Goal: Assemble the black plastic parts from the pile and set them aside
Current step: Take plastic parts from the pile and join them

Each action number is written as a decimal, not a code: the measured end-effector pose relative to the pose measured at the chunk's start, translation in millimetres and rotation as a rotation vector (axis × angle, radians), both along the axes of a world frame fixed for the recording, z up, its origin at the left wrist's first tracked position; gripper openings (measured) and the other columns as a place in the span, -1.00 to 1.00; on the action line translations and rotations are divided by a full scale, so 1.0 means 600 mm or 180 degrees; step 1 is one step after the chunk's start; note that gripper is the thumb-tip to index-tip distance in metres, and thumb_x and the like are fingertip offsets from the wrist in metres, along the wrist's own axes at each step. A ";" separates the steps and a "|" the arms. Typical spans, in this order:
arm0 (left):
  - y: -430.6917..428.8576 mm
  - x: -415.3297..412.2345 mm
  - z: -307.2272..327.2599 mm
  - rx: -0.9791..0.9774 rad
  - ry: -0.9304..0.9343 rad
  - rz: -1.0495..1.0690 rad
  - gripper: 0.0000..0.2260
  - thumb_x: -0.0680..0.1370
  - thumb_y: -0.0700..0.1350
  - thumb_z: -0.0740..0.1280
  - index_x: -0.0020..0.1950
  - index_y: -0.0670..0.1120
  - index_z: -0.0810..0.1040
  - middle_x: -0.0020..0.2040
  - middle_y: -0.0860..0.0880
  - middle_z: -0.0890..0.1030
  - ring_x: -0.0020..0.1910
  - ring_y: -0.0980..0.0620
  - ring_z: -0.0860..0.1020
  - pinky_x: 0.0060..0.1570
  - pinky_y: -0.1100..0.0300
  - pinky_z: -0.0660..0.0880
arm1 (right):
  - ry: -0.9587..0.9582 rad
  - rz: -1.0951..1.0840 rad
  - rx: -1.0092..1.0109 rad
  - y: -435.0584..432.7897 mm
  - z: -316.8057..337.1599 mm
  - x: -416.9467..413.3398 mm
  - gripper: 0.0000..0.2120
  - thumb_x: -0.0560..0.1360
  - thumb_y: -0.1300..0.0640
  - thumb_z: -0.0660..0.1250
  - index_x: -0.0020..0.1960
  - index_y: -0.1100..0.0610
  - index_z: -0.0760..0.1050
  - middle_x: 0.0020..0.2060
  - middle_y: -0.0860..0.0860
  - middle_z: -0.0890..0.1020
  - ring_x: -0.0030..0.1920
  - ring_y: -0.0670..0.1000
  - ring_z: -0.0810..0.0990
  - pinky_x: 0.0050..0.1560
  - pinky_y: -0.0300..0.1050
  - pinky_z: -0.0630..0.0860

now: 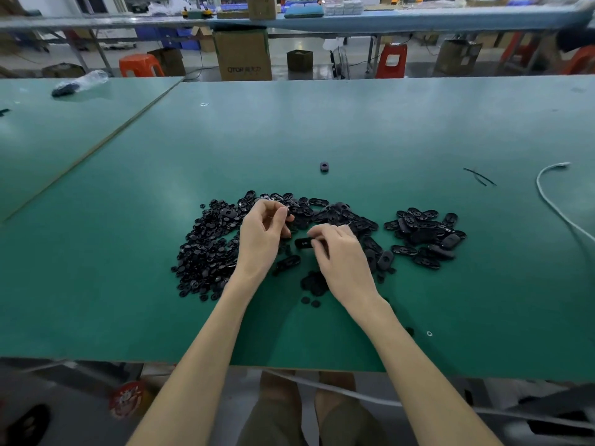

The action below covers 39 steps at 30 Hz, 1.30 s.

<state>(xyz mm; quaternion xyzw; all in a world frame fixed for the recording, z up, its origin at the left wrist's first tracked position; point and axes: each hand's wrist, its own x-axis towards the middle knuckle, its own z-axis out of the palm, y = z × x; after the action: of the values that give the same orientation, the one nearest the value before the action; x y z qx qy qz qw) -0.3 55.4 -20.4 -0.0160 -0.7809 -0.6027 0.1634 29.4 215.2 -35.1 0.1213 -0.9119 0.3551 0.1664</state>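
A wide pile of black plastic parts (212,243) lies on the green table (322,130): small round pieces to the left, oval shells across the middle. A separate heap of oval parts (425,233) sits to the right. My right hand (338,252) pinches a black oval part (303,243) just above the pile. My left hand (262,235) hovers beside it with fingers curled; its fingertips seem to pinch a small black piece, mostly hidden. One lone black part (324,166) rests farther back on the table.
A white cord (547,194) curves along the right side, with thin black strips (479,177) near it. A clear bag holding dark parts (79,83) lies at the far left. Cardboard boxes (243,54) and red stools (391,59) stand beyond the table's far edge.
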 end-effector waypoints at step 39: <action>0.053 0.028 -0.017 0.0539 0.0017 -0.0167 -0.96 0.60 -0.20 0.45 0.02 -0.08 0.66 -0.11 0.02 0.72 -0.19 0.05 0.69 -0.11 0.33 0.53 | -0.0504 -0.0005 -0.2393 0.033 0.000 -0.003 -0.71 0.51 0.28 0.52 0.13 -0.04 0.69 -0.12 -0.10 0.73 -0.08 -0.11 0.69 0.02 -0.25 0.60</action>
<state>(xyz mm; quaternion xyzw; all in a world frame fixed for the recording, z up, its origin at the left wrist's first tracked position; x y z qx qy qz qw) 16.3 87.3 -30.7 -0.0242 -0.7259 -0.6707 0.1505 27.8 234.8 -35.2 0.0233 -0.7281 0.6729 0.1286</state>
